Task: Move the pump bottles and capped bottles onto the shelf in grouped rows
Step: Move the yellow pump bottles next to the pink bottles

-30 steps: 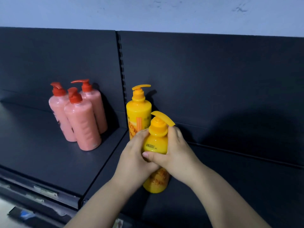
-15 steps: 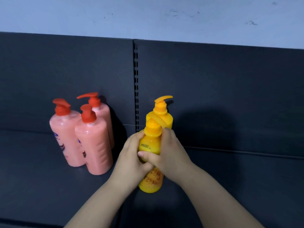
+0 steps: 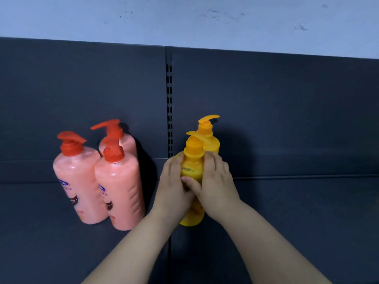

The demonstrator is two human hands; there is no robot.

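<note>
A yellow pump bottle (image 3: 192, 167) stands on the dark shelf (image 3: 287, 222), just right of the panel seam. My left hand (image 3: 174, 189) and my right hand (image 3: 217, 183) both wrap its body from either side. Directly behind it, against the back panel, stands a second yellow pump bottle (image 3: 211, 138), mostly hidden. To the left is a group of three pink pump bottles with red pumps: one at front left (image 3: 78, 181), one at front right (image 3: 121, 189), one behind (image 3: 125, 140).
The dark back panel (image 3: 287, 109) has a slotted upright (image 3: 169, 111) at its seam. A pale wall (image 3: 184, 17) rises above. Bare shelf surface stretches to the right of the yellow bottles and in front of the pink ones.
The held yellow bottle has come to stand close in front of the rear yellow one, its pump head turned to the left. My view has shifted so the shelf's front edge is out of sight.
</note>
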